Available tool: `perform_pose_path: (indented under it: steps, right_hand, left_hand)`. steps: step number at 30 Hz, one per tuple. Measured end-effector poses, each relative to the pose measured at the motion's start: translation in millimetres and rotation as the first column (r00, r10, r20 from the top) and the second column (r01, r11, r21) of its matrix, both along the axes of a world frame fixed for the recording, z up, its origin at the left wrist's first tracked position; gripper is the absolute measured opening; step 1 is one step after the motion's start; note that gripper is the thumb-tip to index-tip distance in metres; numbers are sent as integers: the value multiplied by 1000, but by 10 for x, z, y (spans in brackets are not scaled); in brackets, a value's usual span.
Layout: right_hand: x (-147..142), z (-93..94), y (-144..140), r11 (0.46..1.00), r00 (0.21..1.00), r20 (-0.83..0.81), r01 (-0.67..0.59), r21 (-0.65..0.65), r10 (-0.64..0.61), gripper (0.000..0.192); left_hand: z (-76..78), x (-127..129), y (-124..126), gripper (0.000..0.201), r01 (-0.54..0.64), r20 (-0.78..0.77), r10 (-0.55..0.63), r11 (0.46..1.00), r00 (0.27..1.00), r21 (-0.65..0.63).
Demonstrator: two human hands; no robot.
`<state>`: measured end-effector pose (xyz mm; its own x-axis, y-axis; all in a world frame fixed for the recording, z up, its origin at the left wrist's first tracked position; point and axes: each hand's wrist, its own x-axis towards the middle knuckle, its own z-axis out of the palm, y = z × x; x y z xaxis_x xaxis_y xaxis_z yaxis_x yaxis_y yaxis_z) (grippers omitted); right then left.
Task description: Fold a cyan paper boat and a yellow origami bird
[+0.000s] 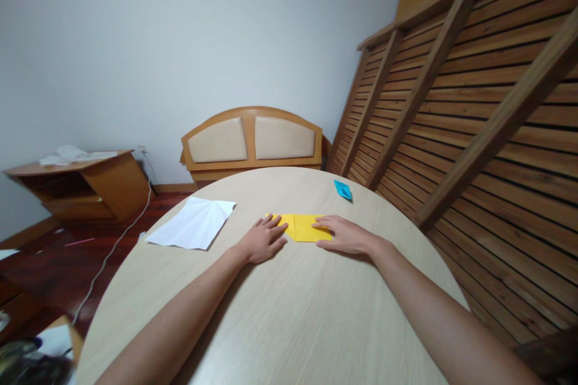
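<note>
Folded yellow paper (303,227), long axis three-to-nine o'clock on the worktop (289,301); left hand (264,239) and right hand (341,234) press flat, fingers together, on opposite ends.

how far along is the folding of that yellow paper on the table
Done: the yellow paper lies flat on the round table as a folded strip with a centre crease, and a small blue folded piece sits finished farther off. In hand: the left hand and right hand press its two ends. Left: it is not yet a shaped figure; the white sheet lies untouched.
</note>
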<state>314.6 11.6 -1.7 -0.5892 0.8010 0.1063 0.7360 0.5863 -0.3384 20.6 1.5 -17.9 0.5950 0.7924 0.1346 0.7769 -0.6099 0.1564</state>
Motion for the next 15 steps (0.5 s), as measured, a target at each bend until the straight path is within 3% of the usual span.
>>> perform_pose_path:
  steps: [8,15]
  right_hand:
    - [-90,43,-102,997,998,-19,-53,47,54,63]
    - [-180,56,-147,996,998,-11,-58,70,59,64]
  left_hand:
    - [53,24,-47,44,132,63,-139,986,988,104]
    - [66,19,-58,46,112,88,-120,990,989,85]
